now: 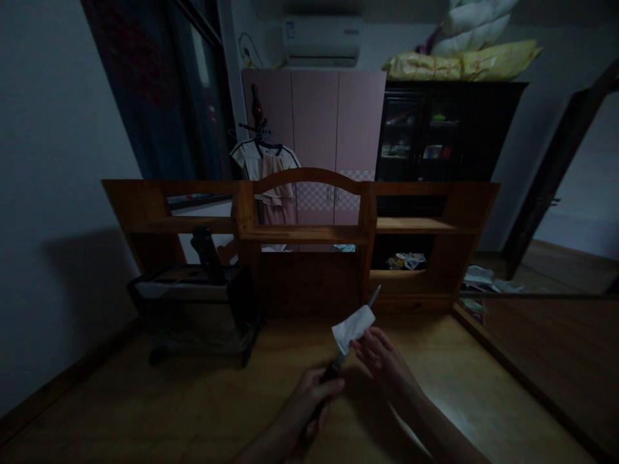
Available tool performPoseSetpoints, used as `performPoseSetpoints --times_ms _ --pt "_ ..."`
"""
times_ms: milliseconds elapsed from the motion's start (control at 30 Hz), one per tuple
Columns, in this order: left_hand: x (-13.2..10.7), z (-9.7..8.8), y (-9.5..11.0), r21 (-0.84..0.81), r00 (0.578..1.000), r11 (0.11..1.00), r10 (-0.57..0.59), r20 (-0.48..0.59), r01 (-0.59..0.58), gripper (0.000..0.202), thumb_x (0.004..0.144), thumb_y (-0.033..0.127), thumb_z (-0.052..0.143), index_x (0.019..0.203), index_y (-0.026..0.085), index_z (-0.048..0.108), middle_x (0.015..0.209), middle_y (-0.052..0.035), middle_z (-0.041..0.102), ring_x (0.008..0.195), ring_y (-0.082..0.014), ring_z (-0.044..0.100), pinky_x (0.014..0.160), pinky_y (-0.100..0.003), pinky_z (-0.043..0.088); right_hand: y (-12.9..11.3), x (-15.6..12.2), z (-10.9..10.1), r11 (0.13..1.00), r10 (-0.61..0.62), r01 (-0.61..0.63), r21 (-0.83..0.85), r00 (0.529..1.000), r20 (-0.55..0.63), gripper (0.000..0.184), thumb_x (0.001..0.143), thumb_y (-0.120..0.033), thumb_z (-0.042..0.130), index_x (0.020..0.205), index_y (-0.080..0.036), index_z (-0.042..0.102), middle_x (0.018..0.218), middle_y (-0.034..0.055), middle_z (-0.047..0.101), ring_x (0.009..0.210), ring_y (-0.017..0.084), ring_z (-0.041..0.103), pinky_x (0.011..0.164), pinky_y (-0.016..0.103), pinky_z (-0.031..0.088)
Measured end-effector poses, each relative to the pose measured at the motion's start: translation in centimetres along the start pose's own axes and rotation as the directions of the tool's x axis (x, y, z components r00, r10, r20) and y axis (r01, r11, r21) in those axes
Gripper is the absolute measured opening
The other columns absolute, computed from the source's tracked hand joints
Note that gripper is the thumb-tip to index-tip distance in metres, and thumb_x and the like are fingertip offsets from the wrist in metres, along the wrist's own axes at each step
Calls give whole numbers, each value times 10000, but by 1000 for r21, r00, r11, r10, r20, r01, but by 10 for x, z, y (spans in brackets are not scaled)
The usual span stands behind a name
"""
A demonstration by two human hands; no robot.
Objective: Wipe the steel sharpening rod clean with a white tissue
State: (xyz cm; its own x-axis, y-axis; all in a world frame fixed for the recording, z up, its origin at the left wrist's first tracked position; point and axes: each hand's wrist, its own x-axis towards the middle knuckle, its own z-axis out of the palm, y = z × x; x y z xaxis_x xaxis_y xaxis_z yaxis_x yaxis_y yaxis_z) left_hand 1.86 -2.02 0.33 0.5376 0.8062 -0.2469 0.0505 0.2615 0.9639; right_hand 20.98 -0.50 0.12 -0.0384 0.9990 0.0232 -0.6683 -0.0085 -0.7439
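Observation:
My left hand [309, 399] is wrapped round the black handle of a tool [331, 372] with a slim metal shaft or blade. It slants up and to the right, and whether it is a knife or a rod I cannot tell. A white tissue [354, 327] lies around the middle of the metal, whose narrow tip sticks out beyond it. With fingertips closed on the tissue's lower right edge, my right hand [380, 354] is just beside the metal. Left of both hands stands a dark knife block [193, 316], with a black knife handle [207, 254] upright in its top.
A wooden shelf unit [304, 235] spans the back of the wooden tabletop [271, 393]. Small items [406, 260] lie in its right compartment. A raised wooden edge [522, 380] runs along the right. Behind are pink wardrobes [314, 122] and a dark cabinet [454, 129].

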Motion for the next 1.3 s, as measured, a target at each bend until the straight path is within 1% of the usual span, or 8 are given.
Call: performPoseSetpoints --times_ms 167,400,500,633,800,1000,1133,1300 --pt "2 -2 -2 21 1000 1000 18 23 -18 384 781 481 518 849 112 439 427 29 386 287 -77 283 283 -186 165 3 -1 6 999 37 -37 6 999 -13 352 822 -260 668 986 -157 374 954 86 536 910 220 553 763 284 448" --pt "1 -1 -6 76 999 997 -9 33 7 456 772 511 526 953 95 477 464 32 390 310 -68 312 284 -173 175 11 2 0 1000 16 -17 11 999 32 254 844 -203 637 883 -142 394 862 40 522 758 126 541 687 219 436" --pt "0 1 -5 89 999 996 -35 13 33 466 770 510 527 971 93 472 460 38 381 307 -62 301 289 -169 172 12 3 -3 997 23 -23 67 1000 2 245 820 -170 658 920 -145 436 937 51 528 798 131 541 713 225 440" --pt "1 0 -7 89 999 996 -7 40 4 486 762 523 529 962 85 464 455 29 389 308 -75 311 289 -176 174 11 4 -3 994 71 -66 85 995 -69 245 773 -168 705 941 -135 530 937 65 548 784 133 540 704 224 449" --pt "2 -1 -8 98 999 995 -1 35 -2 460 768 525 520 922 97 455 463 28 387 309 -74 305 292 -176 178 11 6 -5 997 68 -66 32 996 -55 174 767 -188 715 892 -117 617 934 77 560 809 139 539 756 238 448" --pt "4 -2 -11 104 999 994 8 41 -12 464 760 538 520 911 104 458 460 28 375 309 -81 307 281 -179 177 9 3 -3 998 61 -61 13 998 -28 142 797 -189 689 899 -104 639 961 89 554 826 131 533 782 230 434" --pt "4 -2 -12 104 999 995 5 45 -9 474 772 540 508 946 101 466 457 26 385 302 -77 289 281 -182 168 10 4 -6 998 57 -57 1 998 -12 165 810 -198 677 937 -104 629 1013 104 542 902 170 526 826 272 424" --pt "2 0 -6 95 999 995 -16 36 13 472 771 517 518 965 89 470 445 29 384 302 -73 294 281 -174 169 9 5 -6 997 72 -72 20 997 -38 161 790 -176 694 909 -100 616 932 79 548 816 139 528 781 252 436"
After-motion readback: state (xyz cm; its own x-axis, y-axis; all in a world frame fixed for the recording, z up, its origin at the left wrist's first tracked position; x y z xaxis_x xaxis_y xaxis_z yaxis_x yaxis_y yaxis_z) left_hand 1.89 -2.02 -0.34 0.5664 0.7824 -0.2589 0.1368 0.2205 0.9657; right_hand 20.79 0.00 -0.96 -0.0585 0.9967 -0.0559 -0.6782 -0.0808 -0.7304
